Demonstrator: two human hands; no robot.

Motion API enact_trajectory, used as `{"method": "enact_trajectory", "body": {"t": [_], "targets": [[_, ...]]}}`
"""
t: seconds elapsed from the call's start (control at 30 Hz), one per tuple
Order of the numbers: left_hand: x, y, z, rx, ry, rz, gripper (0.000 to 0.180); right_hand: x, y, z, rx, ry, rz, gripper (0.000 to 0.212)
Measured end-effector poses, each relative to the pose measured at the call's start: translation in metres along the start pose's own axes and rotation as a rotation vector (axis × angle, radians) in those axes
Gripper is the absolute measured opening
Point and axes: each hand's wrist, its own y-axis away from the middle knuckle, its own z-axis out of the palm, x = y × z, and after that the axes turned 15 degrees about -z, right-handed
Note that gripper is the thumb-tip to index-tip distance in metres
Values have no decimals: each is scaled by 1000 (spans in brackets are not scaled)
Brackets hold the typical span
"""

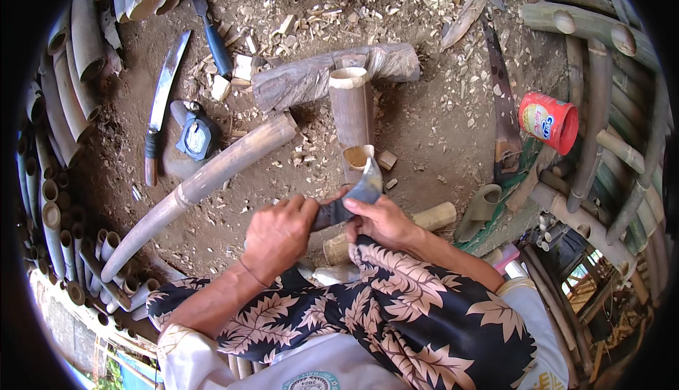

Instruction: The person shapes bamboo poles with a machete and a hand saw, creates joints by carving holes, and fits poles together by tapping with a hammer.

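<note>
My left hand (281,231) is closed round the dark-wrapped handle of a curved-blade knife (368,186). My right hand (382,224) is closed at the base of the blade, its thumb lying along the metal; its lower fingers are partly hidden. The blade's tip curves up beside the open, pale rim of a short bamboo tube (351,174), whose lower part disappears behind the knife. Just beyond it, a wider bamboo tube (351,110) with a trimmed rim leans against a rough log (304,82). Another bamboo length (435,216) lies partly behind my right hand.
A long bamboo pole (201,181) slants across the left, near a machete (168,82), a blue-handled chisel (213,39) and a tape measure (198,137). On the right are a red container (550,122), a sandal (479,213) and a bamboo frame (600,121). Wood chips litter the dirt.
</note>
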Motion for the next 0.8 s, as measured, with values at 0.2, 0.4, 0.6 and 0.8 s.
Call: {"method": "enact_trajectory", "body": {"t": [0.2,0.4,0.6,0.8], "targets": [[-1,-10,14,-351,194,-155,30,-4,-9,-2,121,172,37,27],[53,10,78,-261,683,-386,32,-18,-3,1,167,1058,-99,29],[102,6,99,-124,869,-460,34,-16,3,0,243,1378,-269,26],[26,7,35,104,112,-90,15,-6,15,-2,-35,341,-221,28]]}}
